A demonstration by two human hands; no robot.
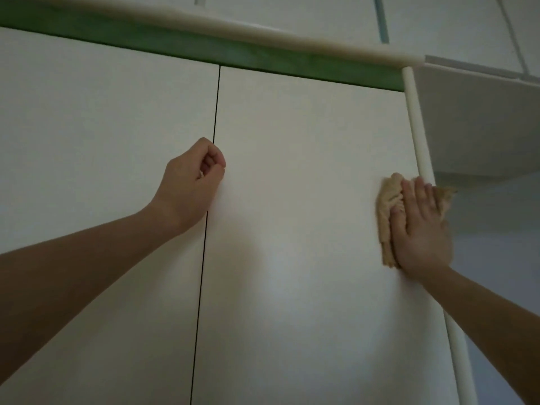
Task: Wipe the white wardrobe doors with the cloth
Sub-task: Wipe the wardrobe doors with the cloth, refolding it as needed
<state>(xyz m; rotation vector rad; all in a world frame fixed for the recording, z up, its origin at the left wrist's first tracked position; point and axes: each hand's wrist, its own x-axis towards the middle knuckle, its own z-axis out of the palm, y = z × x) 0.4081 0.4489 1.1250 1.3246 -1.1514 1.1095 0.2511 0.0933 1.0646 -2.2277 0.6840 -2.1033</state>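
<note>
Wiping hand: our right hand (420, 229) lies flat with straight fingers, pressing the cloth (387, 209) on the door at the middle right of the frame.
Other hand: our left hand (193, 182) is in the middle of the frame, fingers curled in, with nothing in them that we can see. It rests by the dark gap (209, 206) between the two doors.
Cloth: tan and bunched, longer up and down than across. It peeks out left of our right hand.
Where it sits: on the right door (292, 185), at its right edge, just beside the white post (415, 121).
Way to go: most of that door lies left of the cloth, so we think the next wipe goes left, toward the gap. Our left hand is well apart from the cloth.
Left door (102, 135): it fills the left of the frame, with no cloth on it.
Inside the wardrobe: both doors are shut, so we cannot see.
Far up: a green strip (263, 59) runs along the door tops.
</note>
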